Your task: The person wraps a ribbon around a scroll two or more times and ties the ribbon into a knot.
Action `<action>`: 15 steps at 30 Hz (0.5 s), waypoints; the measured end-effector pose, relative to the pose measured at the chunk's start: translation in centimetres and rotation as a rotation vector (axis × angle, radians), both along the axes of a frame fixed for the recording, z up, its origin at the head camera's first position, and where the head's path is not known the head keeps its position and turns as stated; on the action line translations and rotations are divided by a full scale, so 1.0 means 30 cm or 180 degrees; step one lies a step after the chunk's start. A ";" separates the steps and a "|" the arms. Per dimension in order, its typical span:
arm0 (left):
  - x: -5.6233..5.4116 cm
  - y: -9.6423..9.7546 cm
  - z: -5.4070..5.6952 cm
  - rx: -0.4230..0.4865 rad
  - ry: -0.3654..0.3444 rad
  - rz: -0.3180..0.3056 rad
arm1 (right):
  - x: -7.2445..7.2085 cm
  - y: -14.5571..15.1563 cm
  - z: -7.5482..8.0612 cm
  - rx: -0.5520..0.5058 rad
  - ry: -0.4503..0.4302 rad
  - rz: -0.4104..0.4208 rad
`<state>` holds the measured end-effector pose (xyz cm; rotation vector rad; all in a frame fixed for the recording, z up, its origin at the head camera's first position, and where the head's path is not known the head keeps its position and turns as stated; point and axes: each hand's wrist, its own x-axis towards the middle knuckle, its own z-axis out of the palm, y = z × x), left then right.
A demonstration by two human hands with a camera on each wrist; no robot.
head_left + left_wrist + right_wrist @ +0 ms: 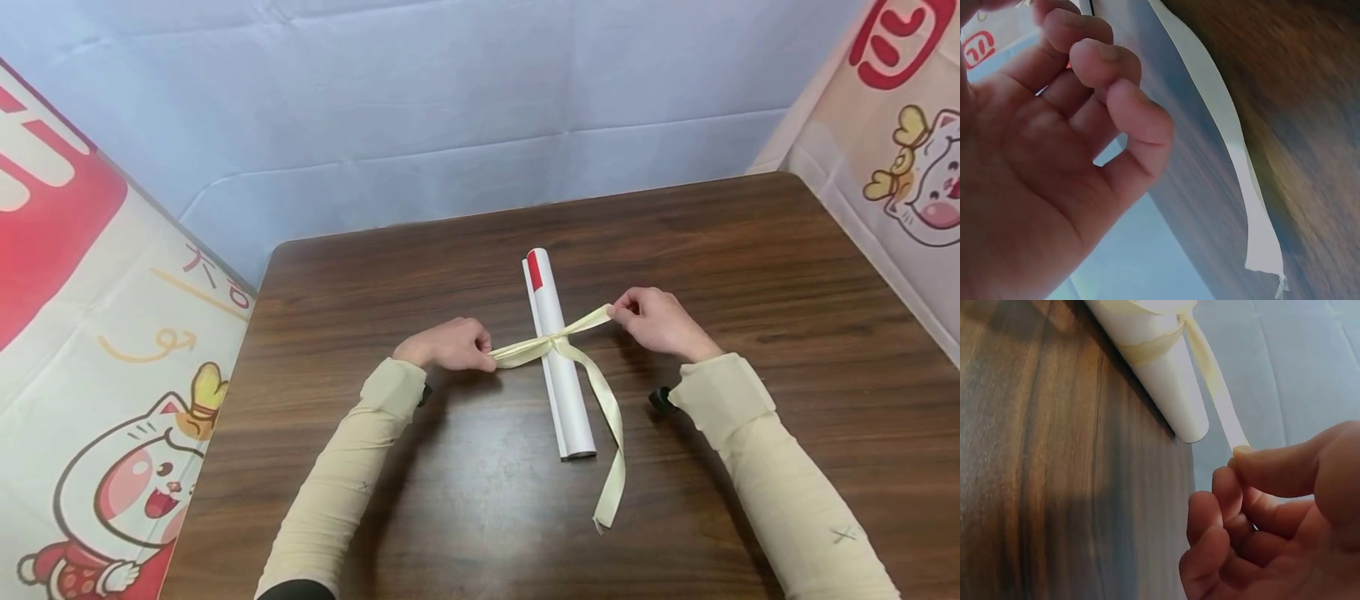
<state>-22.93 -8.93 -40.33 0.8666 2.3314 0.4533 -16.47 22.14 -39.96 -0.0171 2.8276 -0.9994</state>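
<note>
A rolled sheet of white paper [574,412] with a red patch near its far end lies on the table. Around its middle a pale yellow ribbon [612,408] is tied, with a knot on top. To the left of the roll, my left hand [450,343] pinches a doubled part of the ribbon, which looks like a loop. On the other side my right hand [658,321] pinches a ribbon end between thumb and finger, as the right wrist view shows too. A loose tail [1235,134] curves toward the near side. The left wrist view hides the left pinch.
The brown wooden table [360,283] has a pale cloth [465,100] hanging behind it. Printed cartoon panels stand at left [150,317] and right [847,150]. Dark wrist devices [663,400] sit at the cuffs.
</note>
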 end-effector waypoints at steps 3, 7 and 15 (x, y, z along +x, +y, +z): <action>-0.007 -0.014 0.004 0.0057 -0.0048 -0.0024 | 0.006 0.000 -0.001 0.0034 0.0000 0.0013; -0.013 -0.024 0.003 0.0071 -0.0002 -0.0077 | 0.009 0.001 -0.019 0.0086 0.0015 0.0008; -0.024 -0.028 0.004 0.0030 0.0129 -0.0099 | 0.019 -0.006 -0.040 0.0138 0.0012 -0.0014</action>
